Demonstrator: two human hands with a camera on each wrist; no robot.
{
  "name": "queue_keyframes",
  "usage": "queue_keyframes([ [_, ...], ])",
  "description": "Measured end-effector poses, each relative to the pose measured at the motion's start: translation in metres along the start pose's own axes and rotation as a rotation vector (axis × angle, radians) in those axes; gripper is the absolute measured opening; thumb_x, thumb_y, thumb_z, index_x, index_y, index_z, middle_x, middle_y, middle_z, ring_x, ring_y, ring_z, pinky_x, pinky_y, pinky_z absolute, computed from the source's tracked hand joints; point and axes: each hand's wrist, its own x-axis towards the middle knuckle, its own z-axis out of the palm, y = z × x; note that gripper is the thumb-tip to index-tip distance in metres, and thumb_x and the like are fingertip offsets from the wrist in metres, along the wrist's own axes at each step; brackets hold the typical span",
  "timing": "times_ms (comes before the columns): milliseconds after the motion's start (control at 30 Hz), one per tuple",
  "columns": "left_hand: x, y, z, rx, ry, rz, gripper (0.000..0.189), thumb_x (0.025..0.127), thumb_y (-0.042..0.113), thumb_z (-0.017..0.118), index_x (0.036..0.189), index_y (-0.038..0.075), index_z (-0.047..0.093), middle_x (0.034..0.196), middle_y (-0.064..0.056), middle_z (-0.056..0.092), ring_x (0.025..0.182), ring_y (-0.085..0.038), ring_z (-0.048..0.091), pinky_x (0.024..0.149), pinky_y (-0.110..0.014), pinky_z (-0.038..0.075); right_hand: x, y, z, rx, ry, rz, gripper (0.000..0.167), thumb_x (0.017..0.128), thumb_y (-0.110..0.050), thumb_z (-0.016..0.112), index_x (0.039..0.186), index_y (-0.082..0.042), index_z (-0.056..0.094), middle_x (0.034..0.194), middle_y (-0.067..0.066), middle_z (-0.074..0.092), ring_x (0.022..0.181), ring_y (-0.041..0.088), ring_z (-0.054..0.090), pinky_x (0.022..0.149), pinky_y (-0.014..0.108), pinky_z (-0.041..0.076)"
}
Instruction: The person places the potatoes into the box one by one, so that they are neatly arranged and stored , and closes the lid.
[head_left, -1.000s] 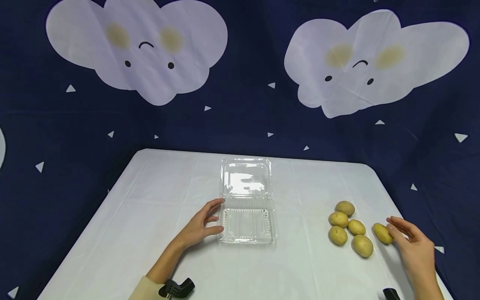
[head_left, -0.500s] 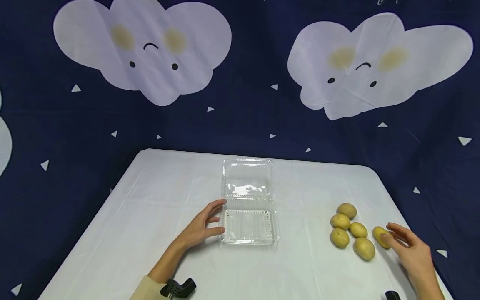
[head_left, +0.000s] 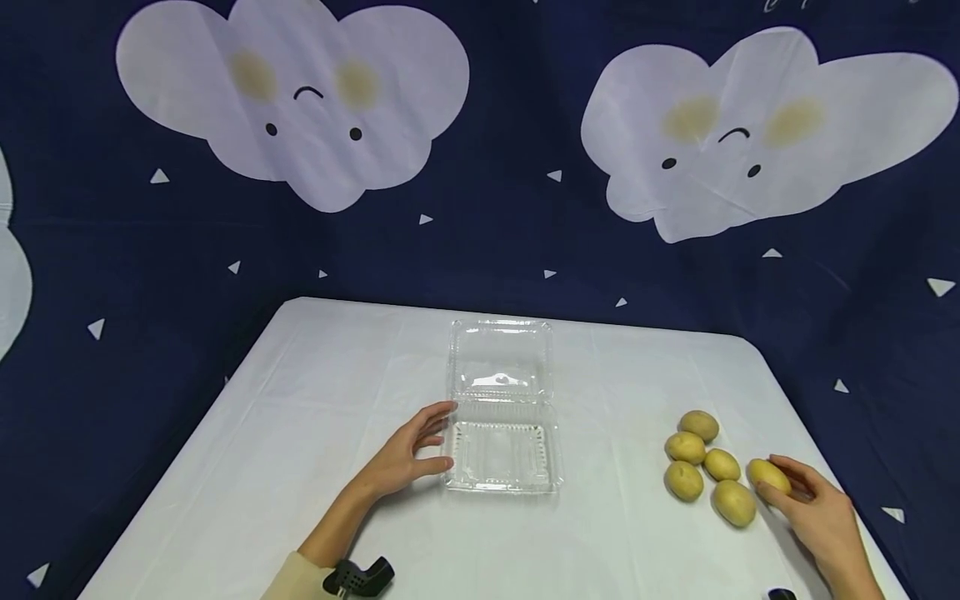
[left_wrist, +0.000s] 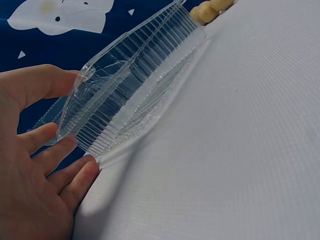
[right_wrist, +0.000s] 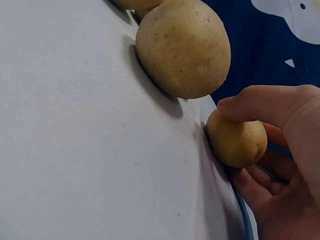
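The right hand (head_left: 821,512) grasps a potato (head_left: 767,474) between thumb and fingers, just right of five other potatoes (head_left: 722,465) on the white table (head_left: 600,542). The left hand (head_left: 401,458), fingers loosely spread, touches the clear container's (head_left: 502,408) left side.

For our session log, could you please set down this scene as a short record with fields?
Left hand: touches the left side of the clear container
Right hand: grips the rightmost potato
Container state: open, lid folded back
Other potatoes: five, grouped left of the gripped one
Surface: white table
Backdrop: dark blue, with white clouds
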Motion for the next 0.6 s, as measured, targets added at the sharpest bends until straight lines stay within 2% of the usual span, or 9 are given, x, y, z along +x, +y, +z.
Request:
queue_keyframes([
  [167, 0.003, -0.019, 0.0, 0.029, 0.016, 0.032, 0.08, 0.08, 0.003, 0.071, 0.147, 0.007, 0.027, 0.152, -0.016, 0.031, 0.138, -0.039, 0.034, 0.108, -0.051, 0.038, -0.004, 0.001, -0.002, -0.01, -0.004, 0.01, 0.074, 0.077, -0.046, 0.073, 0.139, -0.014, 0.048, 0.091, -0.043, 0.045, 0.077, -0.03, 0.043, 0.061, -0.002, 0.034],
  [267, 0.004, -0.027, 0.0, 0.044, 0.011, 0.042, 0.079, 0.081, 0.006, 0.072, 0.146, 0.013, 0.029, 0.153, -0.011, 0.032, 0.138, -0.035, 0.036, 0.109, -0.044, 0.041, -0.008, 0.002, -0.005, -0.047, -0.003, 0.013, 0.077, 0.077, -0.048, 0.073, 0.14, -0.013, 0.046, 0.091, -0.043, 0.045, 0.076, -0.032, 0.04, 0.06, -0.003, 0.033],
  [367, 0.004, -0.031, 0.001, 0.052, -0.001, 0.05, 0.078, 0.082, 0.011, 0.072, 0.146, 0.016, 0.03, 0.153, -0.008, 0.033, 0.138, -0.033, 0.037, 0.109, -0.039, 0.042, -0.009, 0.003, -0.007, -0.098, 0.019, 0.031, 0.077, 0.076, -0.051, 0.073, 0.138, -0.012, 0.048, 0.091, -0.036, 0.053, 0.073, -0.032, 0.038, 0.058, -0.001, 0.032],
  [500, 0.003, -0.031, 0.001, 0.047, 0.019, 0.035, 0.078, 0.08, 0.014, 0.074, 0.145, 0.019, 0.032, 0.152, -0.005, 0.034, 0.138, -0.032, 0.037, 0.109, -0.037, 0.042, -0.007, 0.003, -0.003, -0.121, 0.046, 0.068, 0.079, 0.073, -0.054, 0.074, 0.136, -0.011, 0.051, 0.092, -0.019, 0.064, 0.069, -0.029, 0.041, 0.056, 0.001, 0.034],
  [600, 0.004, -0.03, 0.001, 0.05, 0.022, 0.024, 0.078, 0.08, 0.015, 0.074, 0.145, 0.021, 0.032, 0.152, -0.003, 0.034, 0.138, -0.031, 0.037, 0.109, -0.035, 0.042, -0.004, 0.001, -0.001, -0.113, 0.083, 0.07, 0.078, 0.073, -0.052, 0.075, 0.134, -0.011, 0.053, 0.088, -0.023, 0.062, 0.067, -0.029, 0.042, 0.056, 0.0, 0.035],
])
